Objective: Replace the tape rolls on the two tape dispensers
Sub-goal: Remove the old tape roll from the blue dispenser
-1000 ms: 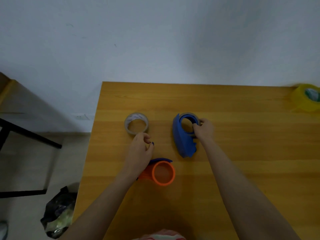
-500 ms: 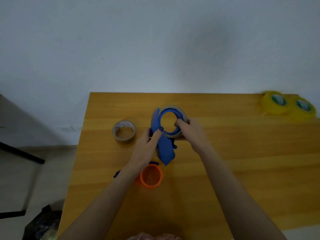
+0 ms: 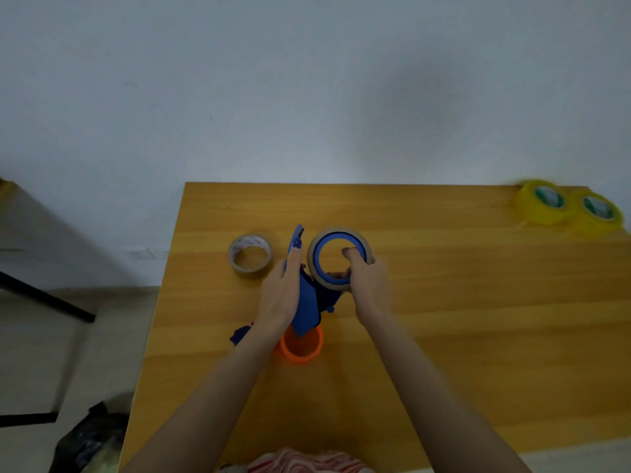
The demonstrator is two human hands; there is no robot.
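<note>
I think the step in hand is pulling the brown roll (image 3: 327, 283) off the blue dispenser (image 3: 309, 302). Both are held in the middle of the frame, over the table (image 3: 444, 336). The right hand (image 3: 368, 285) grips the roll, thumb inside the ring and fingers round the outside. The left hand (image 3: 281, 295), just to its left, pinches the dispenser's open side flap. Next, the roll likely needs to slide straight off the blue wheel. The yellow rolls (image 3: 543, 203) sit far off at the upper right.
</note>
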